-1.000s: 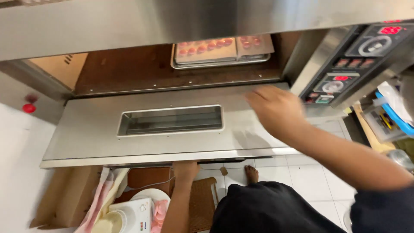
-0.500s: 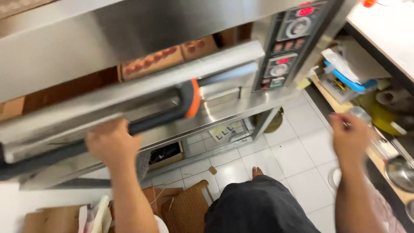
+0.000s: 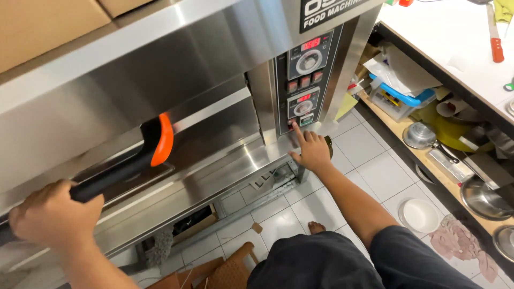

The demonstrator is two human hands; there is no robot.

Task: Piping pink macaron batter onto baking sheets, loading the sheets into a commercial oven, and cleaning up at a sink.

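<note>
Head view: left hand point(image 3: 51, 214) clamps the door handle point(image 3: 126, 160), running lower-left to upper-right; right hand point(image 3: 310, 151) forefinger presses a control-panel button point(image 3: 293, 122).

At lower left of the frame the left hand point(image 3: 51, 217) is wrapped round the black handle point(image 3: 115, 172), whose orange end point(image 3: 162, 140) sits left of centre against the steel oven door point(image 3: 203, 134). At centre the right hand point(image 3: 309, 151) has its index finger out, the tip touching a button at the bottom of the control panel point(image 3: 303, 80). At right a shelf point(image 3: 423, 155) holds steel bowls point(image 3: 482, 197) and containers above the tiled floor point(image 3: 375, 171).
</note>
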